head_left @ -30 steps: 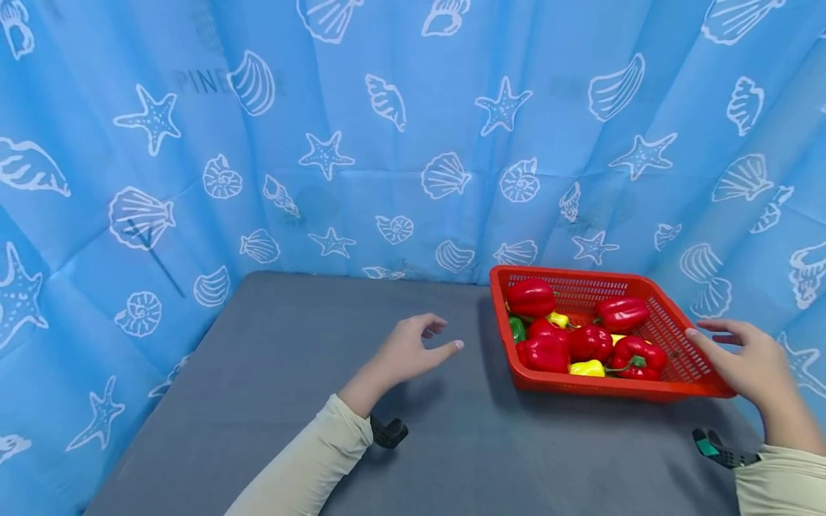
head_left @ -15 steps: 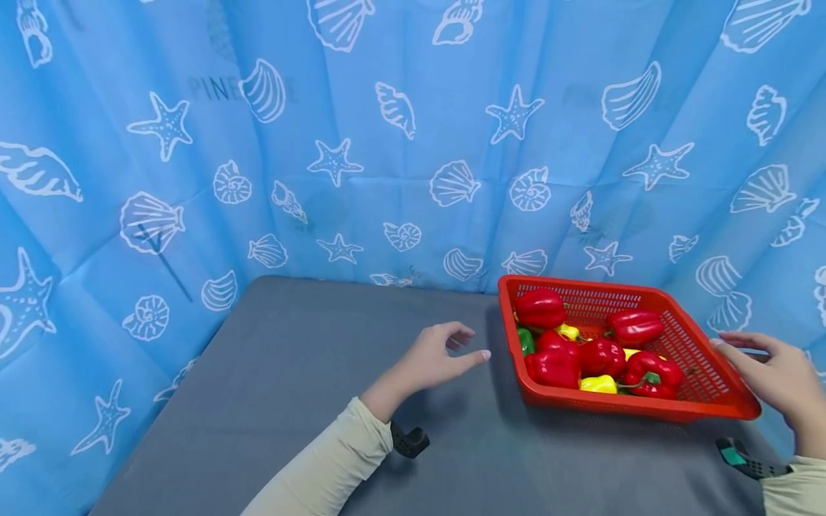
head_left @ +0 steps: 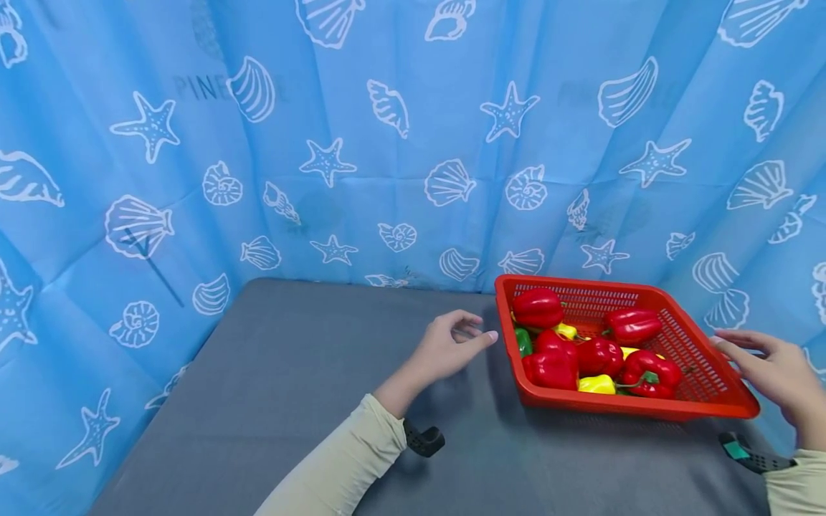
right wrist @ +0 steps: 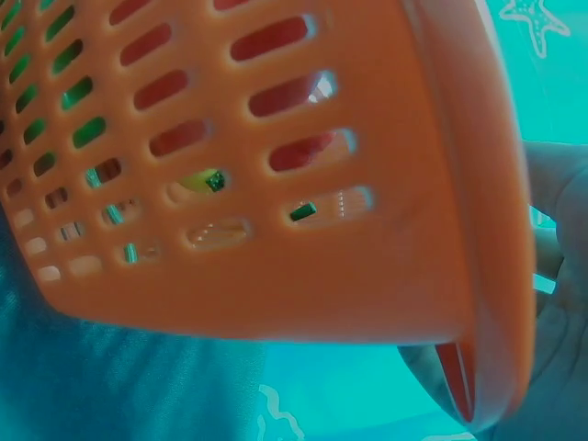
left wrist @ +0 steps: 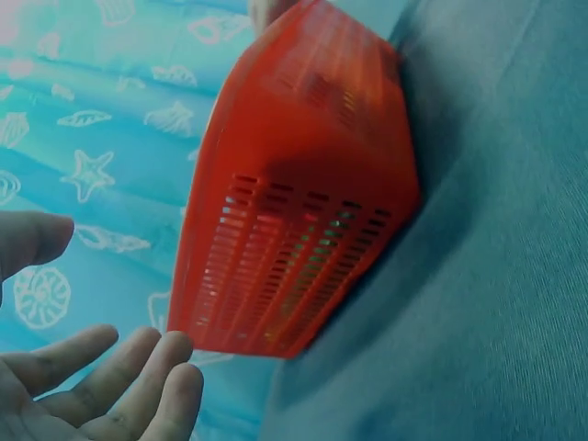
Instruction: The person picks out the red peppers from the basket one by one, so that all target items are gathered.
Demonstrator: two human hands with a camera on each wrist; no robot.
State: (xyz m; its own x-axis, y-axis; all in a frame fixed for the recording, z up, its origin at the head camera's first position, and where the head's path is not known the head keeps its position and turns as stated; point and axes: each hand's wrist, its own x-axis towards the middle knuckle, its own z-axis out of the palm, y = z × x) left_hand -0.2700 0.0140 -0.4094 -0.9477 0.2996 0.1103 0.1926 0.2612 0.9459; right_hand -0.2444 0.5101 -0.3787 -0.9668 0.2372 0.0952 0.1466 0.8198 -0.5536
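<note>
We list one red slotted plastic basket [head_left: 606, 404] of bell peppers [head_left: 600, 356] at four o'clock, judged best steadied evenly: left hand [head_left: 443, 351] at its nine, right hand [head_left: 776, 370] at its three, fingers loosely parted, no grip evident.

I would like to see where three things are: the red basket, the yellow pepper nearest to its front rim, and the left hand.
Red basket [head_left: 581, 399]: head view, on its front rim.
Yellow pepper [head_left: 597, 385]: head view, on its visible side.
Left hand [head_left: 445, 350]: head view, on its back.
</note>
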